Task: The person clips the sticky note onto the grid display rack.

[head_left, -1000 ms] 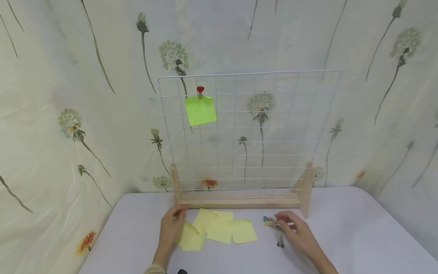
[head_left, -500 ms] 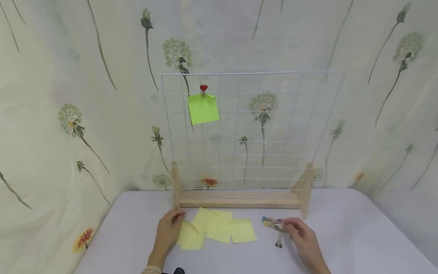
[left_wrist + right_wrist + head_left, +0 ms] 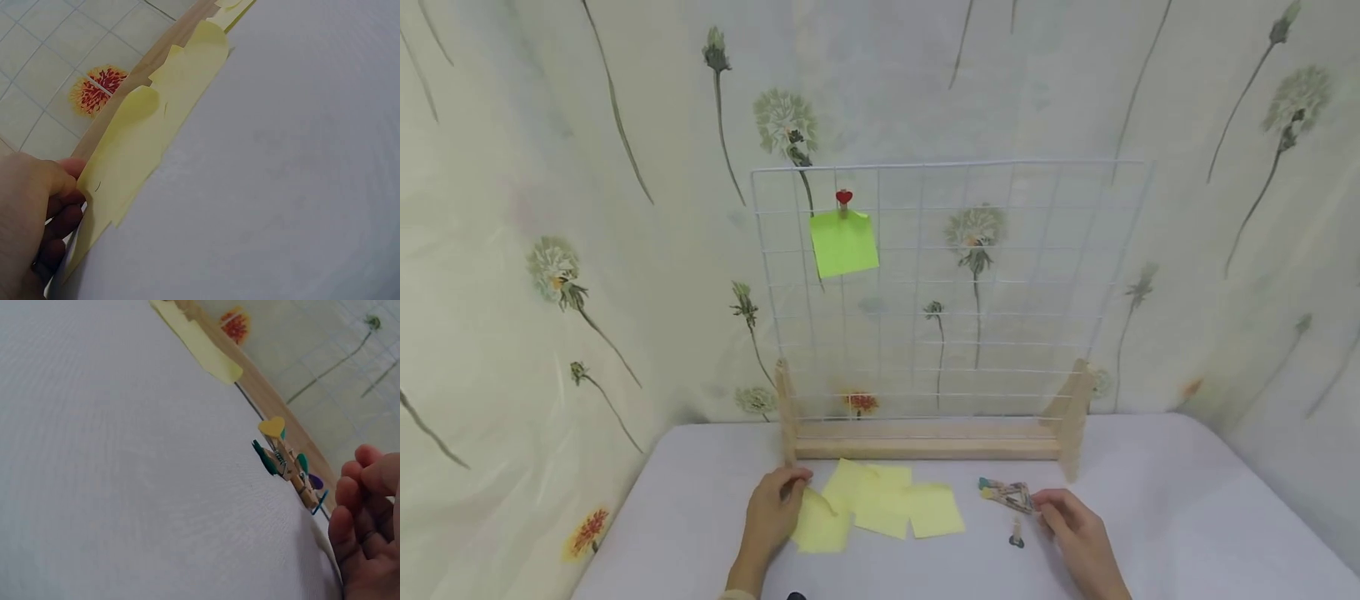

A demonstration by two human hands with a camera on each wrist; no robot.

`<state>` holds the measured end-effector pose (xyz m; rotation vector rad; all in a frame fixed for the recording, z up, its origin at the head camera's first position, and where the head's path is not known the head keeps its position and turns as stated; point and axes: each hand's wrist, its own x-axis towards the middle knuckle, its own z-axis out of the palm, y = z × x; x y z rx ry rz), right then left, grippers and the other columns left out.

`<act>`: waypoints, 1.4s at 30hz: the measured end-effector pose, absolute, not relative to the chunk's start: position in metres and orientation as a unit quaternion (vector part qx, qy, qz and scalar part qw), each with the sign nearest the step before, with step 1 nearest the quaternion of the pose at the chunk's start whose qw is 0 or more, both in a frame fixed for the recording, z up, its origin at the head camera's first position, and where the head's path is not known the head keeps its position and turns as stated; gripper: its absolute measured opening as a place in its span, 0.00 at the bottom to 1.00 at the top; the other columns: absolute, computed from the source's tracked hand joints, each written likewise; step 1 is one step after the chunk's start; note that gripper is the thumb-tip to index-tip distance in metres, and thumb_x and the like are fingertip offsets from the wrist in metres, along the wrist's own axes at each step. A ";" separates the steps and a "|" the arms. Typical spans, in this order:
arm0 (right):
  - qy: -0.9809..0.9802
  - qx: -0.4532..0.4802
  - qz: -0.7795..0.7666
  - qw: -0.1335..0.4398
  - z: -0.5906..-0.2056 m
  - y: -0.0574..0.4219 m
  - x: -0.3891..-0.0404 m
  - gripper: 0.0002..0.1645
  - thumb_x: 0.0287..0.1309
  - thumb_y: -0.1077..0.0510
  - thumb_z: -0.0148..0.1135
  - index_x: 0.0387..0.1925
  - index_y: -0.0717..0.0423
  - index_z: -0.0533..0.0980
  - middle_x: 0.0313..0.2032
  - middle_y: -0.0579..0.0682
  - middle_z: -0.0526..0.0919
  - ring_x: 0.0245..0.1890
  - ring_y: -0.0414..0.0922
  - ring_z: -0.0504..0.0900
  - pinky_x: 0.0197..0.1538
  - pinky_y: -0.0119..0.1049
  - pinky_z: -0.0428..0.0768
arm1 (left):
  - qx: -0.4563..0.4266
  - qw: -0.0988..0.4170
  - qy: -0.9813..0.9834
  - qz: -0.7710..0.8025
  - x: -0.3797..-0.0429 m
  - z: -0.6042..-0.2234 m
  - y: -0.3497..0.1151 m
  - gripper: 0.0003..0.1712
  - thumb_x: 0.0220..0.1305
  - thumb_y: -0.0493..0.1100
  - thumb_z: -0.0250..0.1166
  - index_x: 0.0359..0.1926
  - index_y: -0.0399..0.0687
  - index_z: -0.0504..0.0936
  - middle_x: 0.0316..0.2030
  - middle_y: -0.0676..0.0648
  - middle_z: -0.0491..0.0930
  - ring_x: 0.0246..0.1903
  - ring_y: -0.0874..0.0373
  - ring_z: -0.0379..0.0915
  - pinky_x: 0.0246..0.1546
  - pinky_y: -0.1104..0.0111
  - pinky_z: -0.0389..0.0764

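My left hand (image 3: 772, 510) pinches the left edge of a pale yellow sticky note (image 3: 820, 525), the leftmost of several. Close up in the left wrist view, thumb and finger meet at that note's corner (image 3: 103, 181), and its far edge curls upward. On the right, my right hand (image 3: 1078, 533) is beside a small pile of wooden mini clothespins (image 3: 1009, 495) with colored heart tips. Its fingers are loosely bent next to the pile, and nothing shows between them in the right wrist view. One clothespin (image 3: 1017, 532) lies apart, nearer me.
A white wire grid (image 3: 955, 292) stands upright in a wooden base (image 3: 925, 450) at the back of the white table (image 3: 910, 575). A red heart clothespin (image 3: 844, 198) holds a green sticky note (image 3: 844, 246) on it. Behind hangs a flowered curtain (image 3: 625, 292).
My right hand has drawn back to the right and toward me, uncovering more of the clothespin pile. The left hand stays at the leftmost yellow note, slightly lower.
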<state>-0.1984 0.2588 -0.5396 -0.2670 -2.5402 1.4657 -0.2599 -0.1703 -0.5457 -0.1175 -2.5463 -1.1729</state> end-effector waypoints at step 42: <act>-0.899 -0.016 0.426 0.096 -0.545 0.261 -0.198 0.11 0.67 0.47 0.51 0.43 0.42 0.77 0.44 0.38 0.83 0.55 0.30 0.73 0.54 0.23 0.73 | -0.059 0.166 -0.906 -0.386 -0.259 -0.546 -0.164 0.11 0.58 0.34 0.62 0.36 0.55 0.85 0.37 0.53 0.83 0.42 0.54 0.74 0.49 0.54 0.73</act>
